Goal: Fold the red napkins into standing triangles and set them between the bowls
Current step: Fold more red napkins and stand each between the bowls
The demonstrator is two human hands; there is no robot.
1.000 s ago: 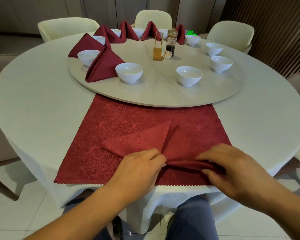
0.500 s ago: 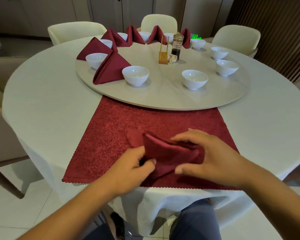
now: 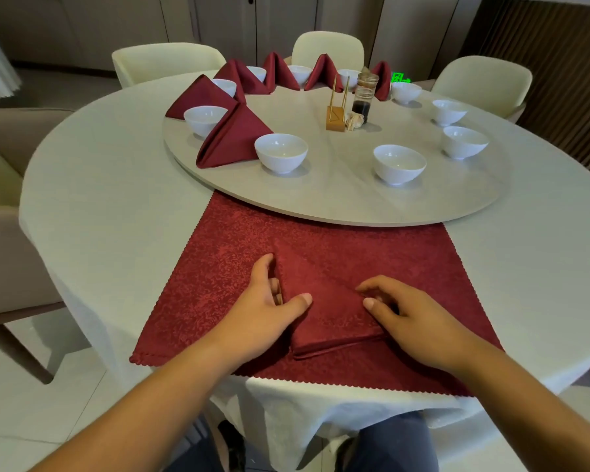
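- A folded red napkin (image 3: pixel 324 308) lies flat on the red cloth (image 3: pixel 218 267) at the near edge of the round bench (image 3: pixel 116 185), shaped as a triangle with its point toward the far side.
- My left hand (image 3: pixel 269 308) rests on the napkin's left edge, its grip spread: thumb lying across the top of the fabric, fingers along the left fold.
- My right hand (image 3: pixel 413 315) rests on the napkin's right side, grip likewise spread, thumb and fingertips pressing the cloth down, pinching nothing.
- The napkin's near edge shows stacked layers just between my wrists.
- On the turntable (image 3: pixel 338 199) beyond, white bowls ring the rim; the two nearest are a left bowl (image 3: pixel 281 153) and a right bowl (image 3: pixel 399 164), well apart with bare board between them.
- A standing napkin triangle (image 3: pixel 232 137) sits just left of the left bowl, between it and another bowl (image 3: pixel 204 119) farther left.
- More standing napkins alternate with bowls around the far left arc.
- Near the turntable's middle stand a gold holder (image 3: pixel 336 114) and a glass jar (image 3: pixel 364 97) with dark liquid.
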